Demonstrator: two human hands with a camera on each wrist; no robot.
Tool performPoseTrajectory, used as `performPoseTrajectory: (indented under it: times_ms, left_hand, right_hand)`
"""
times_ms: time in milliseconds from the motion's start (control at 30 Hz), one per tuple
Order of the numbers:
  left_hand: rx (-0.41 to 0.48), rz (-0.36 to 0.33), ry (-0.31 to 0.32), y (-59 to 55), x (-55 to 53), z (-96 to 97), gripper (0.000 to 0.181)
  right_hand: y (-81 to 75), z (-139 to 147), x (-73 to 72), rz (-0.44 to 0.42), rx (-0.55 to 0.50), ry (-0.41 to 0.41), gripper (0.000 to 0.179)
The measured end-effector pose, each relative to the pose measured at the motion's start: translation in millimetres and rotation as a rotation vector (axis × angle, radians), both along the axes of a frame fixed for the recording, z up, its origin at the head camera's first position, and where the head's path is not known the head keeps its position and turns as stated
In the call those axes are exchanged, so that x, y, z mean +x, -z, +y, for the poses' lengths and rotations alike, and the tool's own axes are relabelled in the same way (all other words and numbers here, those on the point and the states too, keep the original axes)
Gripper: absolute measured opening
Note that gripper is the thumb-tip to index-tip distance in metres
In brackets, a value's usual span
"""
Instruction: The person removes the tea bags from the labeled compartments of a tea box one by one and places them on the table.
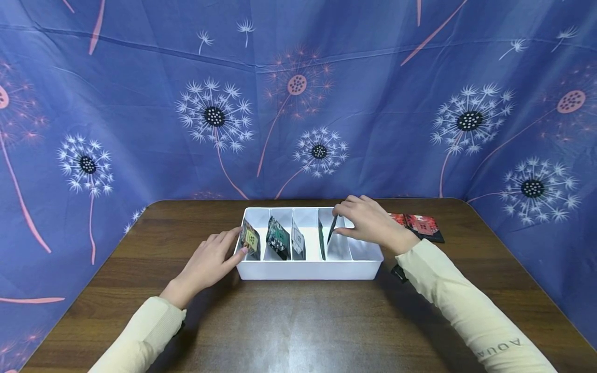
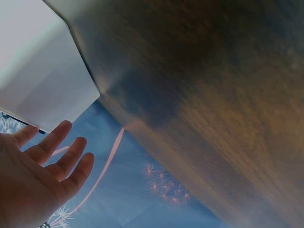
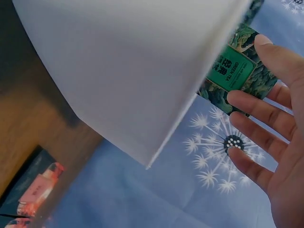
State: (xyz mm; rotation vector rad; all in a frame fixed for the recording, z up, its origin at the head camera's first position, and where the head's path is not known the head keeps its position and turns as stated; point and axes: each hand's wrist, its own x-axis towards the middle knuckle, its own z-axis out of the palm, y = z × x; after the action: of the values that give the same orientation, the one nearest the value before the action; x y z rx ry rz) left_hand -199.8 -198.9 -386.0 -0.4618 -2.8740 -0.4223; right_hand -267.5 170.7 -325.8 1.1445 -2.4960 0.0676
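Observation:
A white divided box (image 1: 308,269) stands on the table. My right hand (image 1: 366,220) reaches over its right part and pinches a green tea sachet (image 3: 232,69), labelled GREEN TEA, by its upper edge. That sachet is tilted and sits partly within a right-hand compartment. Just left of it another thin green sachet (image 1: 322,241) stands on edge. My left hand (image 1: 205,264) rests at the box's left end with fingers extended, its thumb beside a sachet with a yellow label (image 1: 251,238). A dark green sachet (image 1: 278,238) and a white sachet (image 1: 298,241) lean in the compartments between.
Red-and-black sachets (image 1: 423,225) lie on the wooden table (image 1: 298,316) behind the right forearm, to the right of the box. A blue dandelion-print cloth (image 1: 280,129) hangs along the table's back edge.

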Motion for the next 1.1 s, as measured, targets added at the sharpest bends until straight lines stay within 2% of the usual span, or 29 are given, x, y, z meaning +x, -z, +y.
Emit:
performPoseTrajectory:
  times_ms: [267,733,900,1100]
  left_hand:
    - [-0.004,-0.003,0.001,-0.4,0.0,-0.2,0.061]
    - [-0.007,-0.006,-0.001,-1.8,1.3,1.2,0.060]
    - [-0.011,-0.005,0.000,-1.0,0.9,0.8,0.061]
    - [-0.006,-0.008,-0.001,-1.1,0.9,0.5,0.061]
  right_hand:
    - [-15.1,2,3.1,0.066,-0.041,-0.026,0.033]
    - [-39.1,15,10.6,0.149,-0.076,-0.006,0.030]
    - [-43.7,23,12.1,0.158,-0.081,0.023,0.030]
    - [-46.8,36,14.5,0.129,-0.081,0.101,0.031]
